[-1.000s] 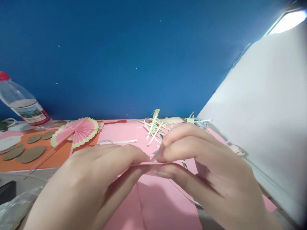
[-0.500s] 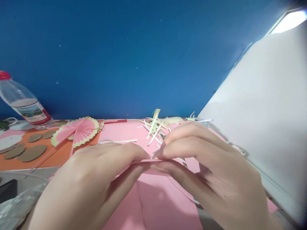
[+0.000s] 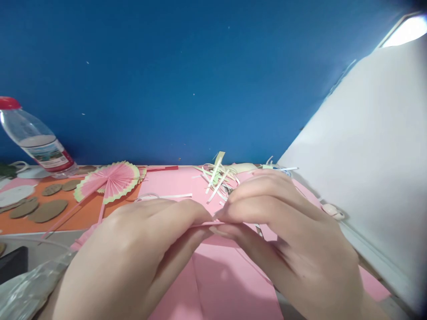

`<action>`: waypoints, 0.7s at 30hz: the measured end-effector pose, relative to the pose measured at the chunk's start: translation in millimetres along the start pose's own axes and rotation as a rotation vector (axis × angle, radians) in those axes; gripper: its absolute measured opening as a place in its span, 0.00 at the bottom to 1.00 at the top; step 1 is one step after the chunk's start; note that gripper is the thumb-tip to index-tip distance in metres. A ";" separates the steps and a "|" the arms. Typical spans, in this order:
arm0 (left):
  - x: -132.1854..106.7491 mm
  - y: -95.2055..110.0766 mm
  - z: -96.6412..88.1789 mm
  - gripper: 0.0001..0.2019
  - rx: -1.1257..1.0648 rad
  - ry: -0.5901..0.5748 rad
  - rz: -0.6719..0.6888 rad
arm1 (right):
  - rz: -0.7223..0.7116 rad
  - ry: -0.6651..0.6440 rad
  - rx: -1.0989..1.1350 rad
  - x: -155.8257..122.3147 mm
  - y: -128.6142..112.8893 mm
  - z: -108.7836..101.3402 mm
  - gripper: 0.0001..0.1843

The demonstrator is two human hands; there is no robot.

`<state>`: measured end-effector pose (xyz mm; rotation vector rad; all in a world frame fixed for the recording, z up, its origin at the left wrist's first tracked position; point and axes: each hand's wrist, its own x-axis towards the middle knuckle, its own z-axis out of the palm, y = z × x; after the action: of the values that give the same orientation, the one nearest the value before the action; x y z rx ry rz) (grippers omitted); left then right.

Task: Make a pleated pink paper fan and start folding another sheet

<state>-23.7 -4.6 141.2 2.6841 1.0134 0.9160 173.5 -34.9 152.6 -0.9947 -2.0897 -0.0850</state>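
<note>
My left hand (image 3: 133,253) and my right hand (image 3: 293,244) meet at the middle of the view, fingertips almost touching. Both pinch a thin folded strip of pink paper (image 3: 207,225) between thumb and fingers, held a little above a pink paper sheet (image 3: 220,284) on the table. Most of the strip is hidden inside my fingers. A pile of cut pale green and white paper strips (image 3: 216,175) lies just beyond my right hand.
A pleated pink fan with a green rim (image 3: 108,181) lies on an orange sheet (image 3: 80,215) at the left, with brown card ovals (image 3: 46,210). A plastic bottle with a red cap (image 3: 33,142) leans far left. A white board (image 3: 373,155) stands at right, a blue wall behind.
My hands have stayed pinched on the pink strip, with only small shifts of the fingers; the view has drifted slightly.
</note>
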 end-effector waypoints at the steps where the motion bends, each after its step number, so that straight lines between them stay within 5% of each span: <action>1: 0.0 0.2 -0.1 0.07 0.005 -0.002 0.000 | 0.003 -0.001 -0.003 -0.2 -0.2 -0.2 0.05; 12: 2.2 -0.3 1.4 0.11 -0.098 -0.069 -0.071 | 0.154 -0.127 0.148 3.3 -0.7 -5.1 0.07; 16: 9.0 0.1 -3.1 0.12 -0.265 -0.127 -0.278 | 0.303 -0.195 0.281 3.7 6.1 -5.7 0.04; 21: 13.5 -1.0 -5.0 0.08 -0.539 -0.043 -0.420 | 0.411 -0.310 0.105 1.0 8.6 -7.2 0.08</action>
<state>-19.2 4.3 151.7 1.9483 1.0740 0.8806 183.6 -31.0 155.9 -1.4213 -2.0870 0.4061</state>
